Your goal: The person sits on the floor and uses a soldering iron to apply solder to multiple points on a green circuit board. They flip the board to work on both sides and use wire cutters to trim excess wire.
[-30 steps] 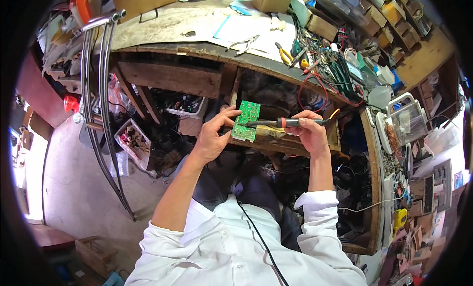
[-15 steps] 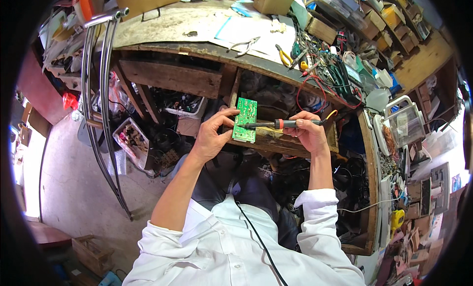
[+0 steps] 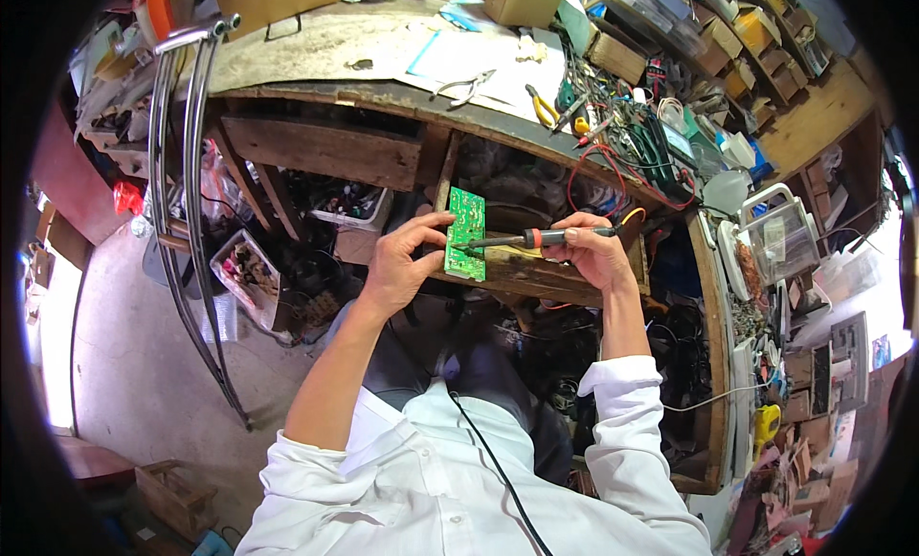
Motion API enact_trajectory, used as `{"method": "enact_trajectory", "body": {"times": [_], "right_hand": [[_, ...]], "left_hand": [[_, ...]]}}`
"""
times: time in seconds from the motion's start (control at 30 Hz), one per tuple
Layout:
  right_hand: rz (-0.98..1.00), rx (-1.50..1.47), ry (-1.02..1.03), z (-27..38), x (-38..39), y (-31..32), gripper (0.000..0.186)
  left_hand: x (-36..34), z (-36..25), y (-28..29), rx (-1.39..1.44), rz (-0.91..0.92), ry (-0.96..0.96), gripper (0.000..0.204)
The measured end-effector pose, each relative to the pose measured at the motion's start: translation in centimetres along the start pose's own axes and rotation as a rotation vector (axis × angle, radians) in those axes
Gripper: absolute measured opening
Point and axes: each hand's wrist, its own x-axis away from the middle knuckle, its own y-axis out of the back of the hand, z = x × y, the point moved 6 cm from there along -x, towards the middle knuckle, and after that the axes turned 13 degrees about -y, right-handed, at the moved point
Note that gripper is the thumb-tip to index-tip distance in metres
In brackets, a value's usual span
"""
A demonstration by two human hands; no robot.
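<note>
A green circuit board (image 3: 468, 217) is tilted upright over the open drawer, gripped along its left edge by the fingers of my left hand (image 3: 402, 262). My right hand (image 3: 595, 252) is closed round the handle of a soldering iron (image 3: 548, 237), dark with a red band. The iron points left, and its tip is at the lower part of the board's face; whether it touches cannot be made out. From the handle's end a yellow-orange cord (image 3: 632, 214) curves away to the right.
Beyond the board, the workbench (image 3: 316, 63) carries pliers (image 3: 466, 87), yellow-handled cutters (image 3: 543, 108) and a heap of tools and red leads (image 3: 598, 158). The wooden drawer (image 3: 522, 276) juts out beneath my hands. A metal tube frame (image 3: 182, 173) stands at left, near a bin of parts (image 3: 251, 280).
Both hands, with the board and the soldering iron, appear slightly further left, as does the whole scene. The iron's tip stays at the lower part of the board.
</note>
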Motion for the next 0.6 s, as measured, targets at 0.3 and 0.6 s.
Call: {"method": "enact_trajectory", "body": {"times": [0.3,0.6], "right_hand": [[0.025,-0.048,0.031,-0.3,0.1,0.3,0.024],[0.041,-0.027,0.029,-0.3,-0.2,0.5,0.027]], "left_hand": [[-1.1,-1.3,0.2,-0.064,0.103,0.038,0.013],[-1.5,-1.8,-0.1,-0.126,0.219,-0.076,0.017]]}}
